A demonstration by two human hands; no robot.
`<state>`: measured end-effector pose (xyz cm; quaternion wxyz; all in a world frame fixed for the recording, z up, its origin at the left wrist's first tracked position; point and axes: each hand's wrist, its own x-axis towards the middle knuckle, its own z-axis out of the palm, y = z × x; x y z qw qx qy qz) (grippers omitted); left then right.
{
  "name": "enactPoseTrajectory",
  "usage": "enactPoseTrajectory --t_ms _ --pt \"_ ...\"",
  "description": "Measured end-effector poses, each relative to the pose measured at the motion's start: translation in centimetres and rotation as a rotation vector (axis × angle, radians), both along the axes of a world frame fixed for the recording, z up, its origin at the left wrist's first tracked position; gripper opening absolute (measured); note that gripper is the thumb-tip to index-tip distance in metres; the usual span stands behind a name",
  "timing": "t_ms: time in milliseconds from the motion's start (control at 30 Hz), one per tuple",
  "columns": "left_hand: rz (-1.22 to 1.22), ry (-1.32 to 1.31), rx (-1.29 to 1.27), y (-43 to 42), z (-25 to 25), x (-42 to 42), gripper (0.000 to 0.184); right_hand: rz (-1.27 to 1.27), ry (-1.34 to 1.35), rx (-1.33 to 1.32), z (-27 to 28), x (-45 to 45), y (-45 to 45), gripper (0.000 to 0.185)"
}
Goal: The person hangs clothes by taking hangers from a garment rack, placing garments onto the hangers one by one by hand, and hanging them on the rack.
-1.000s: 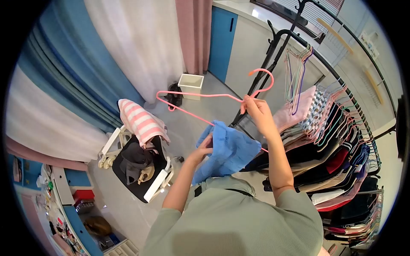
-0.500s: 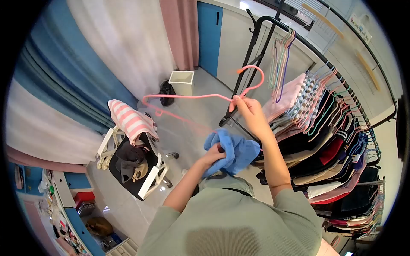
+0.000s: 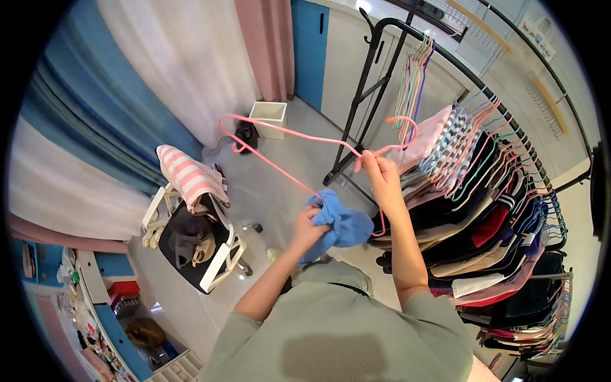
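Observation:
A pink clothes hanger (image 3: 298,134) is pinched near its neck by my right hand (image 3: 384,181), the hook pointing right. My left hand (image 3: 306,225) is closed round a bunched blue cloth (image 3: 349,226) in front of my body; whether it is a garment or a towel I cannot tell. The hanger's lower bar runs down to the cloth, and another part of the hanger shows at the cloth's right side. How the bar passes the cloth is hidden.
To the right stands a black clothes rack (image 3: 439,54), full of hung clothes (image 3: 484,216), with several spare hangers (image 3: 414,89). At left is an office chair (image 3: 219,264) with a pink-striped cloth (image 3: 191,175) over its back. A white bin (image 3: 268,121) stands by the curtains (image 3: 172,70).
The hanger has tilted, its hook swinging down to the right and its bar now meeting the blue cloth. My right hand has lowered a little; my left hand has shifted slightly left with the cloth.

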<state>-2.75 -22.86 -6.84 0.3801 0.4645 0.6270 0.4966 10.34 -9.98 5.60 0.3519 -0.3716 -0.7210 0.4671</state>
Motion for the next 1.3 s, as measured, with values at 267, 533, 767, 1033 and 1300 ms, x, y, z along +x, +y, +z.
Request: enactPoseTrajectory --t_ms 267,533,767,1033,1300 --pt "-0.077 0.026 -0.163 0.8 2.4 -1.5 0.027 -0.015 0.089 0.096 -0.7 1.2 0.4 0.037" --pt "0.206 -1.113 -0.150 0.7 2.1 -3.2 0.023 0.018 0.156 0.193 -2.0 0.7 0.3 0.031" --pt "0.082 0.705 0.483 0.9 8.9 -0.2 0.013 0.037 -0.066 0.191 -6.1 0.6 -0.2 0.029" --pt "0.777 0.806 0.630 0.0 12.7 -3.8 0.012 -0.049 0.102 0.051 -6.5 2.0 0.7 0.032" --pt "0.265 0.664 -0.069 0.8 8.6 -5.5 0.017 -0.016 0.073 0.152 -5.8 0.5 -0.1 0.032"
